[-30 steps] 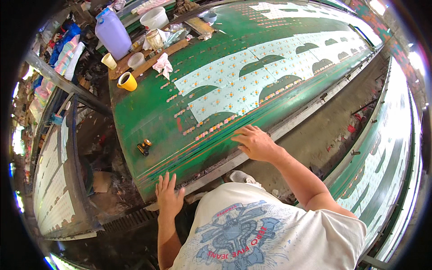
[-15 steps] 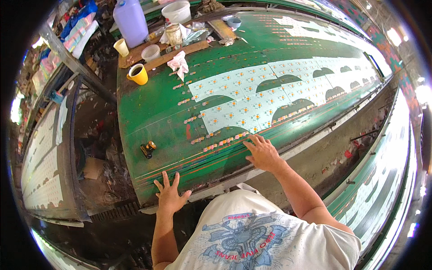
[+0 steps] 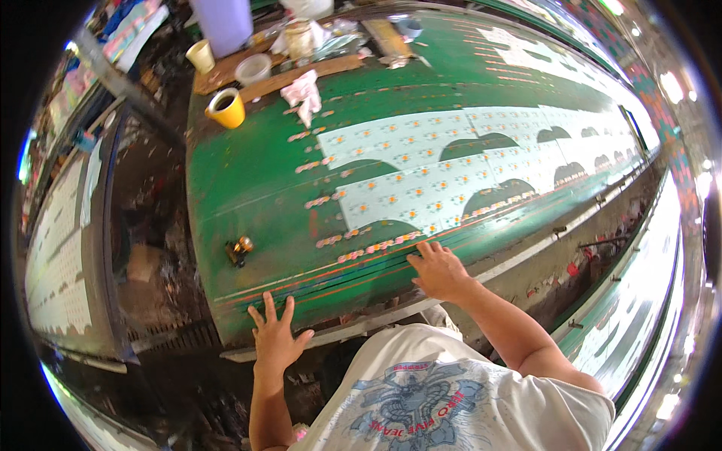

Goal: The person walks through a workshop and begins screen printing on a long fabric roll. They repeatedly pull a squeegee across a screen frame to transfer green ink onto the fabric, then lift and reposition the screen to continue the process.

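My left hand (image 3: 277, 335) is at the near left edge of a long green table (image 3: 248, 184), its fingers spread and nothing held. Farther right along the same edge, my right hand (image 3: 438, 269) lies palm down with fingers apart, close to a strip of printed marks. Beyond it, pale printed fabric pieces (image 3: 398, 192) with orange flower motifs and curved cutouts lie flat in rows. A small black and brass-coloured metal part (image 3: 239, 250) sits on the green surface ahead of my left hand.
At the far left corner stand a yellow cup (image 3: 226, 110) of dark liquid, a cream cup (image 3: 200, 56), a clear bowl (image 3: 254, 69), a purple container (image 3: 223, 26) and a crumpled pink cloth (image 3: 302, 95). Other tables with pale pieces flank both sides, across gaps.
The view has shifted slightly, so the far containers sit higher in it. Both hands stay spread at the table's near edge, the left a little farther left and lower in the picture.
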Action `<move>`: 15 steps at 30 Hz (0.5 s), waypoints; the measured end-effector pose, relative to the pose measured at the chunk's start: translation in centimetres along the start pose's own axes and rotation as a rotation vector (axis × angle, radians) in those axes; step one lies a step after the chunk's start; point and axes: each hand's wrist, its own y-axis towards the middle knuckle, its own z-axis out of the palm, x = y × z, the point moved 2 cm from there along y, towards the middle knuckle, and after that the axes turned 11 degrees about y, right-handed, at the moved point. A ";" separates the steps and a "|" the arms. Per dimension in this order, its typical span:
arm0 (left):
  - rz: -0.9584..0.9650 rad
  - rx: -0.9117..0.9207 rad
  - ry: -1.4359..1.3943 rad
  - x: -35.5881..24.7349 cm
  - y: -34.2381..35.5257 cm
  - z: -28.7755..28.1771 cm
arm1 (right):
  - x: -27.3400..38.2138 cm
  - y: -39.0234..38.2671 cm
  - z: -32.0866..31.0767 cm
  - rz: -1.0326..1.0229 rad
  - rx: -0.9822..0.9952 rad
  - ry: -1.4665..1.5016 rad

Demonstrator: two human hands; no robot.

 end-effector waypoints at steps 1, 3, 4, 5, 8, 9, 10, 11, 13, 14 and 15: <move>-0.006 0.007 0.002 -0.2 0.0 -0.4 | -0.4 -0.2 0.1 -0.011 -0.012 -0.006; -0.042 0.046 0.020 -0.8 0.2 -1.2 | -1.7 -0.8 0.2 -0.056 -0.012 0.034; -0.080 0.080 0.037 -1.3 0.2 -1.6 | -2.6 -1.3 0.2 -0.115 -0.054 0.070; -0.125 0.094 0.061 -2.1 0.3 -1.9 | -3.8 -1.7 0.1 -0.163 -0.067 0.104; -0.279 0.033 -0.007 -6.8 0.3 -2.1 | -8.6 -4.0 -0.3 -0.241 -0.225 0.292; -0.232 -0.066 0.015 -9.5 0.1 -1.9 | -10.6 -5.3 -0.5 -0.263 -0.248 0.308; -0.206 -0.156 0.021 -12.3 -0.2 -1.8 | -12.8 -6.5 -0.9 -0.288 -0.266 0.318; -0.181 -0.251 0.025 -15.3 -0.3 -1.9 | -15.1 -7.6 -1.6 -0.335 -0.313 0.327; -0.105 -0.345 -0.048 -21.8 -0.5 -2.3 | -19.6 -10.2 -2.7 -0.367 -0.310 0.320; -0.068 -0.374 -0.057 -25.1 -0.3 -2.6 | -21.6 -11.4 -3.2 -0.385 -0.336 0.318; -0.027 -0.396 -0.064 -28.4 -0.2 -2.8 | -23.5 -12.9 -3.4 -0.386 -0.343 0.311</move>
